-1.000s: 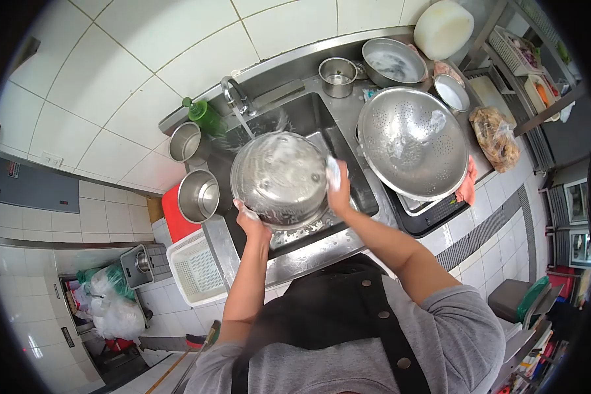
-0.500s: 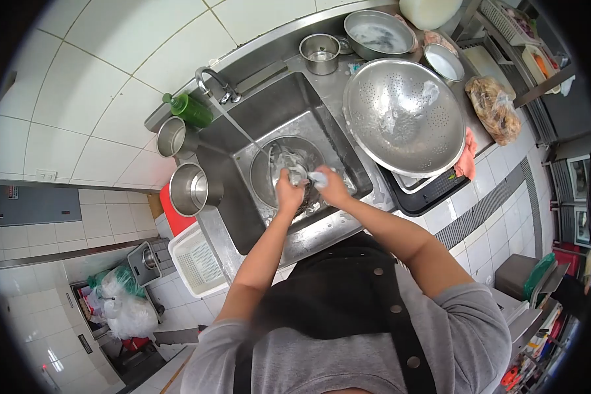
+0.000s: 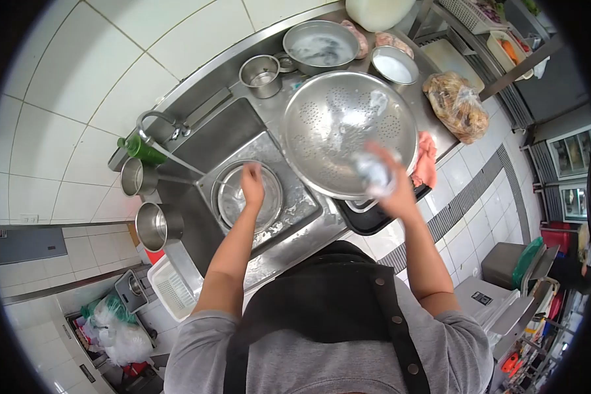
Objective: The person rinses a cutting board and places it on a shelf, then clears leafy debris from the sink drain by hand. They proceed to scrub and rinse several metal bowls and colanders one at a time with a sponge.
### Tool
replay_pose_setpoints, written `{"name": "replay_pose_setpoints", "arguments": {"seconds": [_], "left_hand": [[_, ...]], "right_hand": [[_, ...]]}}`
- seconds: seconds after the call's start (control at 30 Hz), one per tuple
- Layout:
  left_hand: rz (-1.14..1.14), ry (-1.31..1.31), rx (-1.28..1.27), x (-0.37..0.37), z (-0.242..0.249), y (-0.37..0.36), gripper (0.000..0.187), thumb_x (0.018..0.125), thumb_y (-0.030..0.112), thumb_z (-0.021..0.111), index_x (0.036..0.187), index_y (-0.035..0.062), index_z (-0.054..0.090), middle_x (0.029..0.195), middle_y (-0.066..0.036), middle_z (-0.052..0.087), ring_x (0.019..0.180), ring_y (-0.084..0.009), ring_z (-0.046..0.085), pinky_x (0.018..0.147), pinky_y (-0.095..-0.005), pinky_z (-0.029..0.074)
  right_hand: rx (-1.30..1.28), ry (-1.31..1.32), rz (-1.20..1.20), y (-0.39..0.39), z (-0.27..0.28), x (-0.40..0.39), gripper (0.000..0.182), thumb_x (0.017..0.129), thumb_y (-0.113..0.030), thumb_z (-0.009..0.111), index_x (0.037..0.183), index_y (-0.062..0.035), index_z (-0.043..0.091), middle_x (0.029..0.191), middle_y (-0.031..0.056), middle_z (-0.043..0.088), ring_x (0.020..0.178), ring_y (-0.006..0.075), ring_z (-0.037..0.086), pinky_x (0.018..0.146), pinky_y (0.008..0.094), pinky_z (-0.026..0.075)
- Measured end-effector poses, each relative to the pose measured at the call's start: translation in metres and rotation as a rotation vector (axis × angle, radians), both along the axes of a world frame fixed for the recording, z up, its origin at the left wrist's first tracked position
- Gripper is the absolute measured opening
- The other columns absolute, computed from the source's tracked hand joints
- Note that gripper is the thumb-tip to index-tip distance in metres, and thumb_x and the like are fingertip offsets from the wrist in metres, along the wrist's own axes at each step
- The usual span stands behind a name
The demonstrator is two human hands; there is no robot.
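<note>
My right hand (image 3: 399, 190) is over the right part of the big metal colander (image 3: 335, 141), closed on a whitish, wet-looking thing (image 3: 374, 174). Motion blurs that thing too much to name its kind. Above a round metal bowl (image 3: 272, 213) in the sink hovers my left hand (image 3: 252, 187). Its fingertips are smeared, and whether they hold anything does not show. Water runs from the faucet (image 3: 152, 118) toward the bowl.
Two steel pots (image 3: 159, 226) stand on the sink's left edge by a green bottle (image 3: 141, 150). Behind the colander are a basin of cloudy water (image 3: 320, 49) and a small pot (image 3: 261, 75). A filled plastic bag (image 3: 454, 105) and pink cloth (image 3: 425, 161) lie to the right.
My hands have parted. The right one has moved from the bowl to over the colander with the whitish thing; the left stays above the bowl. The camera view has shifted right.
</note>
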State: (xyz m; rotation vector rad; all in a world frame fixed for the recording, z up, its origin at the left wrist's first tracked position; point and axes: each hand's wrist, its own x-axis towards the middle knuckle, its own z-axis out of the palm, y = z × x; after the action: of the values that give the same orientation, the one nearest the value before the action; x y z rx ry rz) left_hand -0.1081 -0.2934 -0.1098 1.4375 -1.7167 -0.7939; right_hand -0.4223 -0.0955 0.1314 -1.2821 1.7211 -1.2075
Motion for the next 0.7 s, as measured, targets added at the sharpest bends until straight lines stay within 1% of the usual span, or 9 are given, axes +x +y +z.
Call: {"name": "replay_pose_setpoints", "arguments": {"seconds": [0.03,0.07,0.2,0.27,0.37,0.47,0.53,0.63,0.7], "left_hand": [[0.102,0.122,-0.072,-0.029,0.038,-0.010,0.021,0.091,0.017,0.062,0.101,-0.0010,0.061,0.081,-0.009,0.064,0.075,-0.0162,0.059,0.071,-0.0315,0.048],[0.066,0.225,-0.030,-0.052,0.059,-0.026,0.022,0.090,0.020,0.064,0.099,-0.0009,0.061,0.082,-0.009,0.063,0.074,-0.0162,0.058,0.071,-0.0311,0.047],[-0.053,0.263,0.171,-0.121,0.126,-0.057,0.026,0.086,0.023,0.071,0.086,-0.0012,0.063,0.071,-0.004,0.059,0.063,-0.0134,0.052,0.060,-0.0292,0.044],[-0.112,-0.042,0.314,-0.133,0.134,-0.060,0.022,0.077,0.016,0.075,0.082,-0.0024,0.063,0.069,-0.003,0.057,0.063,-0.0119,0.051,0.059,-0.0287,0.043],[-0.190,0.190,0.237,-0.130,0.143,-0.045,0.019,0.068,0.004,0.071,0.084,-0.0024,0.064,0.070,-0.003,0.059,0.062,-0.0127,0.052,0.057,-0.0303,0.043],[-0.104,0.629,0.366,-0.099,0.156,-0.016,0.024,0.066,-0.003,0.060,0.089,-0.0015,0.065,0.072,-0.004,0.060,0.061,-0.0131,0.055,0.055,-0.0291,0.045],[0.031,0.730,0.464,-0.056,0.166,0.004,0.028,0.068,-0.003,0.055,0.094,-0.0011,0.065,0.073,-0.004,0.061,0.060,-0.0130,0.057,0.055,-0.0281,0.048],[0.240,0.812,0.440,0.025,0.161,0.030,0.031,0.069,-0.004,0.050,0.097,-0.0006,0.064,0.076,-0.006,0.062,0.060,-0.0147,0.058,0.056,-0.0299,0.052],[0.349,0.918,0.414,0.068,0.168,0.055,0.023,0.068,-0.007,0.050,0.086,-0.0006,0.063,0.069,-0.005,0.058,0.056,-0.0149,0.055,0.052,-0.0287,0.048]], "right_hand": [[-0.094,0.012,-0.141,-0.006,-0.007,-0.025,0.069,0.063,-0.014,0.071,0.128,-0.0004,0.053,0.117,0.0136,0.063,0.112,0.0211,0.058,0.096,0.0328,0.045],[0.033,0.340,-0.275,-0.008,0.019,-0.044,0.071,0.063,-0.013,0.073,0.130,-0.0005,0.053,0.116,0.0143,0.063,0.110,0.0219,0.059,0.096,0.0331,0.045],[0.157,0.042,-0.550,-0.026,-0.041,-0.137,0.055,0.069,-0.023,0.077,0.114,0.0066,0.063,0.090,0.0137,0.069,0.080,0.0196,0.065,0.073,0.0314,0.051],[0.203,-0.002,-0.527,-0.032,-0.079,-0.165,0.053,0.070,-0.025,0.077,0.111,0.0059,0.065,0.085,0.0128,0.069,0.077,0.0195,0.065,0.071,0.0329,0.051],[0.242,-0.089,-0.533,-0.035,-0.102,-0.168,0.043,0.069,-0.027,0.076,0.097,0.0044,0.068,0.086,0.0120,0.069,0.078,0.0198,0.066,0.073,0.0323,0.051],[0.238,-0.048,-0.492,-0.035,-0.062,-0.149,0.040,0.072,-0.027,0.073,0.098,0.0033,0.068,0.088,0.0095,0.068,0.078,0.0190,0.065,0.074,0.0320,0.050],[-0.012,-0.657,-0.323,-0.038,-0.009,-0.133,0.035,0.077,-0.025,0.068,0.100,0.0018,0.066,0.092,0.0067,0.067,0.080,0.0176,0.064,0.074,0.0319,0.050],[-0.112,-0.601,-0.360,-0.082,0.012,-0.152,0.034,0.083,-0.024,0.064,0.105,0.0010,0.063,0.096,0.0054,0.066,0.082,0.0157,0.062,0.075,0.0316,0.049],[-0.053,-0.188,-0.491,-0.135,-0.021,-0.199,0.037,0.086,-0.024,0.064,0.112,0.0014,0.059,0.100,0.0113,0.067,0.088,0.0214,0.064,0.080,0.0349,0.050]]}}
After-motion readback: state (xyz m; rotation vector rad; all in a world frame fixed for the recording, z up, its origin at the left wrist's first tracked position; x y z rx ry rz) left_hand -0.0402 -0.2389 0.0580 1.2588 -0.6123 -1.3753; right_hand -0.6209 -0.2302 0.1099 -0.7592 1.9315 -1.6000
